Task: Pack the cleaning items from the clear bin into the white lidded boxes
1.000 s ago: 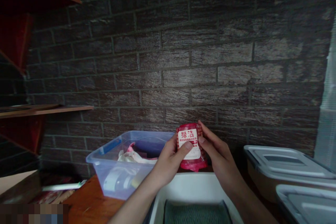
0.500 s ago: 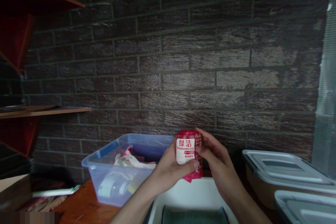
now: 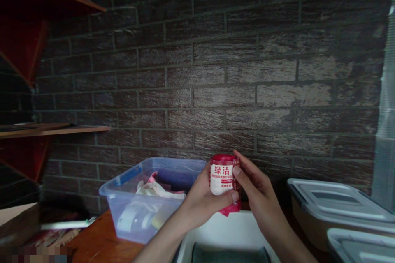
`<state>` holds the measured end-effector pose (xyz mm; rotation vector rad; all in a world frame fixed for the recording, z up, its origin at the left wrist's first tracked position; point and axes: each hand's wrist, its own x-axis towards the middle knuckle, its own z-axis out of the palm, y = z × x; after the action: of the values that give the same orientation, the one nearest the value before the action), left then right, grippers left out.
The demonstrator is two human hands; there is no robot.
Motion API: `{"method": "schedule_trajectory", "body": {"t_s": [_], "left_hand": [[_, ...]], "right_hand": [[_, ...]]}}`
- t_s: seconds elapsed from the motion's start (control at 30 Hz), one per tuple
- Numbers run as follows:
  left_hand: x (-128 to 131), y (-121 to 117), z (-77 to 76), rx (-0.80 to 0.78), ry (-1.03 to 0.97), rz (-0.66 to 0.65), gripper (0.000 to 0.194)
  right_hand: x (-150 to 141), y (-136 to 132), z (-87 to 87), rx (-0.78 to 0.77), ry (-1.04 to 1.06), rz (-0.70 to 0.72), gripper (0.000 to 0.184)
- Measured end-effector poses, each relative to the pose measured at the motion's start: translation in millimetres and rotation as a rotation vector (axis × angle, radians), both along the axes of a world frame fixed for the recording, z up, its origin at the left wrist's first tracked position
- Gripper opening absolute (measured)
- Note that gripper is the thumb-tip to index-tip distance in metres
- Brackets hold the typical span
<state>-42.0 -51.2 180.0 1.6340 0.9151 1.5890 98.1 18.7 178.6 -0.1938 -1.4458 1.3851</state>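
Note:
A red roll with a white label printed in red characters [image 3: 222, 176] is held upright in front of a dark brick wall. My left hand [image 3: 202, 201] wraps round its lower left side, thumb across the bottom of the label. My right hand [image 3: 253, 191] grips its right side, with a thumb on the label's right edge. Both hands hover above a white tub [image 3: 222, 232] that holds a grey-green cloth [image 3: 228, 254].
A clear blue plastic bin [image 3: 129, 209] with cloth and small items stands to the left on a wooden table [image 3: 95, 240]. Two lidded beige containers [image 3: 336, 205] sit at the right. Red wooden shelves [image 3: 52, 129] hang on the left wall.
The roll has sunk slightly from where it was a second ago. My left thumb has slid down to the label's bottom, and my right thumb now rests on the label's edge.

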Motion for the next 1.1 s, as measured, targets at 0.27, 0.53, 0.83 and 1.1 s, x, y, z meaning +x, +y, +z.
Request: {"method": "schedule_trajectory", "body": {"t_s": [0.27,0.53,0.83,1.1], "left_hand": [[-1.6,-5.1,-0.4,0.021,0.062,0.151,0.05],[3.6,-1.7,1.7,0.015,-0.013,0.043,0.052],[-3.3,-4.0,15.9,0.158,0.045,0.145,0.069],[-18.3,12.1,2.1,0.343,0.146,0.283,0.078]], "right_hand": [[1.0,1.8,-2.1,0.002,-0.01,-0.053,0.052],[-0.5,8.1,-9.4,-0.046,0.049,0.02,0.049],[-1.8,5.2,-7.1,0.013,0.083,0.076,0.04],[0.9,9.8,-4.6,0.14,0.121,0.076,0.049]]}}
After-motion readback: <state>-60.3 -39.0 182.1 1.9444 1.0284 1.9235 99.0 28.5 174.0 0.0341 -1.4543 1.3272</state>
